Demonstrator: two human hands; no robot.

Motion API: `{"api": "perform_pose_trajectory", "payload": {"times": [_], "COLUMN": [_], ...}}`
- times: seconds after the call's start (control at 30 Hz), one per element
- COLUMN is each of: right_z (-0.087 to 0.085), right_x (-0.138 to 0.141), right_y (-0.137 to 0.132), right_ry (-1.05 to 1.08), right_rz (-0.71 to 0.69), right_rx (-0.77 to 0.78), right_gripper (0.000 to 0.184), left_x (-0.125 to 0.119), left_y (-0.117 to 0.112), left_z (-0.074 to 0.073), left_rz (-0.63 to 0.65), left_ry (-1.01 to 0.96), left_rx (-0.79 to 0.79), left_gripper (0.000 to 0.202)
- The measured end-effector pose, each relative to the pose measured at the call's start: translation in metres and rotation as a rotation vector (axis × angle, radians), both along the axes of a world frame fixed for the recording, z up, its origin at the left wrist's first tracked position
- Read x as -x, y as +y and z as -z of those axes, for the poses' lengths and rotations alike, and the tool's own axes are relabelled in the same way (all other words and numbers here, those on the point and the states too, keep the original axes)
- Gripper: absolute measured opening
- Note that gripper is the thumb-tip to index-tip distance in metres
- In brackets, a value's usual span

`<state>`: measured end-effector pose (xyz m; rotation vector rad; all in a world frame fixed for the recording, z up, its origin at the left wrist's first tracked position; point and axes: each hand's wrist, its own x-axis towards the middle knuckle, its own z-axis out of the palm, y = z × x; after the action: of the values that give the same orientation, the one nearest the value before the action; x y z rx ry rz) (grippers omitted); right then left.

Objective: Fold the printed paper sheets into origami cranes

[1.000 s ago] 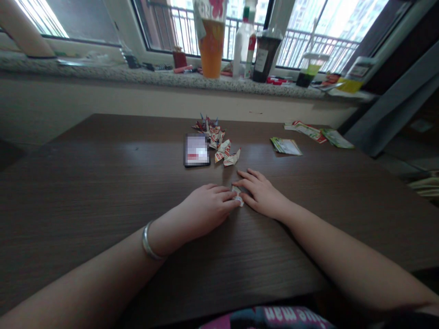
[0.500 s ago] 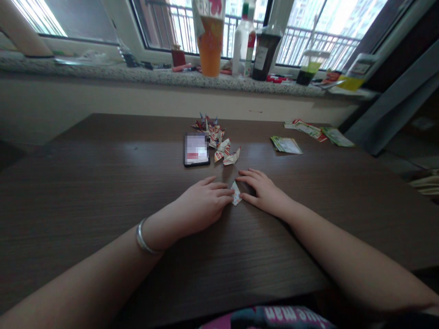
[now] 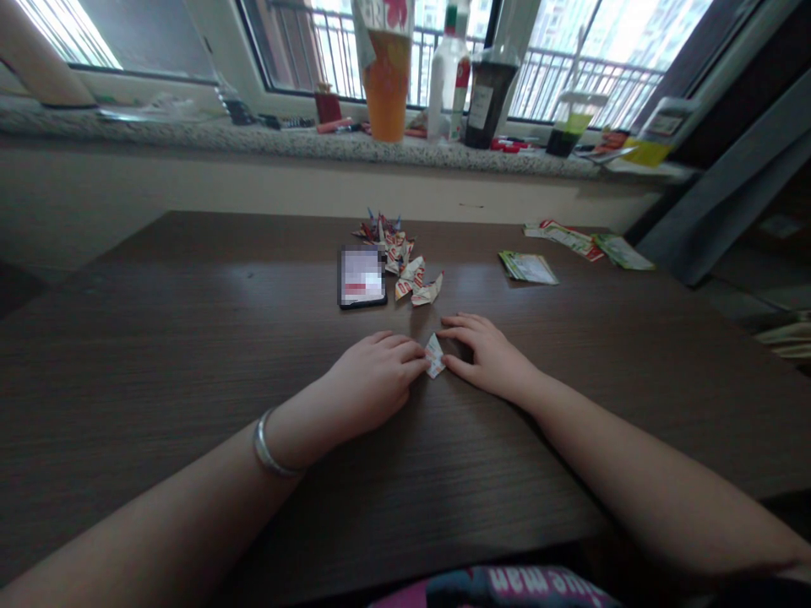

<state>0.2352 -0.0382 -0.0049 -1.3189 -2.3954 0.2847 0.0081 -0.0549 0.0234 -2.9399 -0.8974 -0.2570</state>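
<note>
A small folded piece of paper (image 3: 435,356), pale with a faint print and diamond-like in outline, lies on the brown table between my hands. My left hand (image 3: 373,376), with a silver bangle at the wrist, is closed on the paper's left edge, its fingers pressed together. My right hand (image 3: 485,350) rests at the paper's right side with thumb and forefinger apart. Its forefinger is near the top corner and its thumb tip is by the right edge. Just beyond stand several folded paper pieces (image 3: 410,279) with red and orange print.
A phone (image 3: 362,277) with a blurred screen lies left of the folded pieces. Farther right are a stack of printed paper packets (image 3: 529,268) and more wrappers (image 3: 574,242). Bottles and cups, one a tall cup of orange drink (image 3: 388,93), line the stone windowsill (image 3: 266,145).
My left fingers have shifted slightly and drawn closer together at the paper's left edge, and more of the paper shows. The right hand is almost unmoved.
</note>
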Motion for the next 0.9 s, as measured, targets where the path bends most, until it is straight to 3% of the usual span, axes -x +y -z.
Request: {"api": "perform_pose_trajectory", "payload": {"times": [0.43,0.9], "right_z": [-0.001,-0.007], "right_x": [0.003,0.011], "right_y": [-0.001,-0.003], "right_ry": [0.087,0.120], "right_rz": [-0.020,-0.091], "right_rx": [0.011,0.018], "right_gripper": [0.029,0.020], "left_x": [-0.004,-0.003], "left_y": [0.006,0.012], "left_z": [0.006,0.012], "left_rz": [-0.001,-0.241], "left_ry": [-0.069,-0.247], "left_rx": [-0.074,0.083], "left_gripper": [0.019,0.019]}}
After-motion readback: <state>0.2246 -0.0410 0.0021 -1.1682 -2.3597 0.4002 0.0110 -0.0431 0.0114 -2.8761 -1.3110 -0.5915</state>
